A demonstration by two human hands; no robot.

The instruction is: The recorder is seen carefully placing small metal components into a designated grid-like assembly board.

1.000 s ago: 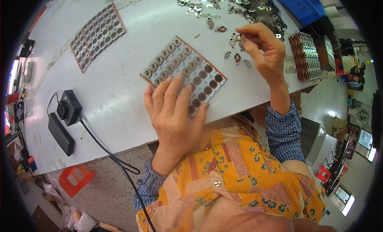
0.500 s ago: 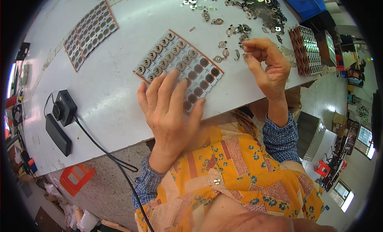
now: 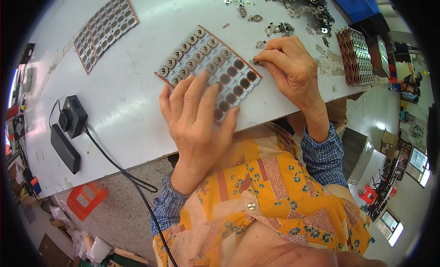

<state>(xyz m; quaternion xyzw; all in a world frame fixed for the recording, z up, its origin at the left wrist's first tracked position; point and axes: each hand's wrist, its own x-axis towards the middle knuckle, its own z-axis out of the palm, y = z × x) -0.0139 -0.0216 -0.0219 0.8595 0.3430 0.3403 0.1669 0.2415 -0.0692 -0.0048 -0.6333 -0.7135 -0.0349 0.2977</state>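
A panel (image 3: 238, 90) with an orange-brown edge lies tilted on the table. Round metal pieces (image 3: 190, 64) sit in its far and left rows, while dark round spots show bare toward its right and near side. My left hand (image 3: 196, 112) rests with spread fingers over the panel's near left part, hiding some spots. Just off the panel's right edge, my right hand (image 3: 294, 65) pinches a small metal piece (image 3: 255, 61) between thumb and forefinger. One loose metal disc (image 3: 261, 44) lies close beyond those fingertips.
A heap of loose metal pieces (image 3: 316, 10) spreads at the far right. Stacked panels (image 3: 355, 56) stand by the right edge, near a blue bin (image 3: 353, 5). Another panel (image 3: 107, 28) lies far left. A black device (image 3: 74, 116) with a cable (image 3: 107, 153) sits at the left.
My right hand has moved left and closed its thumb and forefinger on a small metal piece, nearer the panel. My left hand stays on the panel; the whole view has shifted slightly.
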